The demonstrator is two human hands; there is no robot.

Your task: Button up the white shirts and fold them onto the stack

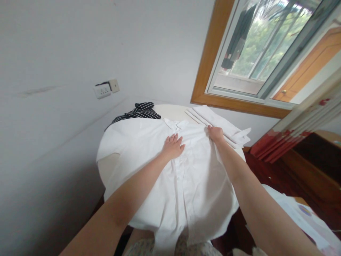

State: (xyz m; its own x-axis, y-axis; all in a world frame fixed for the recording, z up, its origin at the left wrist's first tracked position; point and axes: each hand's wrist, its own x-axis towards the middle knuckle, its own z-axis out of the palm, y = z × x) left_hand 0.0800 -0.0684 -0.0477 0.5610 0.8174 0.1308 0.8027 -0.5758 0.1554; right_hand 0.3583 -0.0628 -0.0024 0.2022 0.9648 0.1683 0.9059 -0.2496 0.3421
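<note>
A white button-up shirt (144,149) lies spread front side up over a round table, its collar toward the wall and its hem hanging over the near edge. My left hand (173,146) rests flat on the shirt just below the collar, fingers spread. At the shirt's right shoulder, my right hand (215,134) is closed on the fabric, with folds running down from it. Folded white cloth (210,117) lies right beside that hand, at the table's far right.
A black-and-white striped cloth (144,112) lies at the table's far left, against the wall. The round table (170,111) shows pale at its far rim. A wall socket (102,91) and a wood-framed window (199,85) are behind. Papers (306,217) lie at lower right.
</note>
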